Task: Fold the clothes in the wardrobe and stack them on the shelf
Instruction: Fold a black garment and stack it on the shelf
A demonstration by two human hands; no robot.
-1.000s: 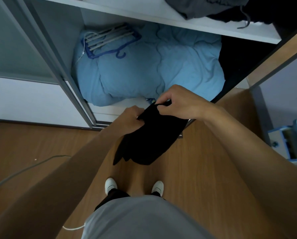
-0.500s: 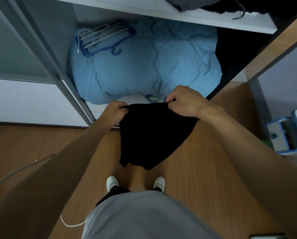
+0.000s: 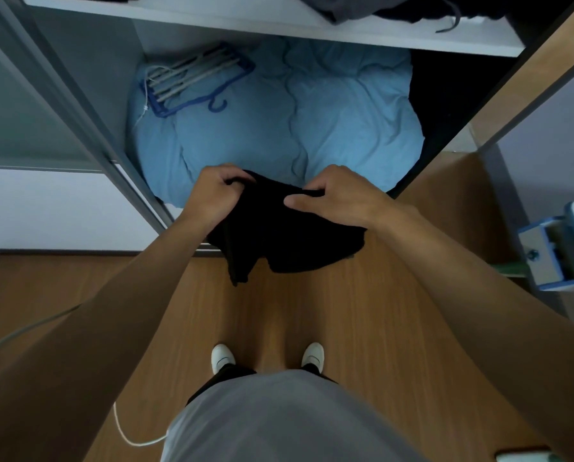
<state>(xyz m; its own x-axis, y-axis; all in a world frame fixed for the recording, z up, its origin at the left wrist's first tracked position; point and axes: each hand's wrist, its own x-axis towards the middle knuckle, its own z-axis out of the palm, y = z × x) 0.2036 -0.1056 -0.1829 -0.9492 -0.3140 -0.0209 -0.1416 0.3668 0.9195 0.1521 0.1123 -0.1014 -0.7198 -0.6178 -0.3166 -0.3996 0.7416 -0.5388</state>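
Both my hands, left hand (image 3: 217, 191) and right hand (image 3: 337, 195), grip black garment (image 3: 279, 235) at frame centre, mid-fold. Not stacked yet. Unfolded clothes (image 3: 379, 8) on shelf (image 3: 245, 25), top.

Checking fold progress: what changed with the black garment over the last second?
The left hand and right hand drew apart, spreading the black garment flat, then came nearer again, so it now hangs shorter and bunched. Both kept their grip throughout. The blue duvet and hangers in the wardrobe stayed put.
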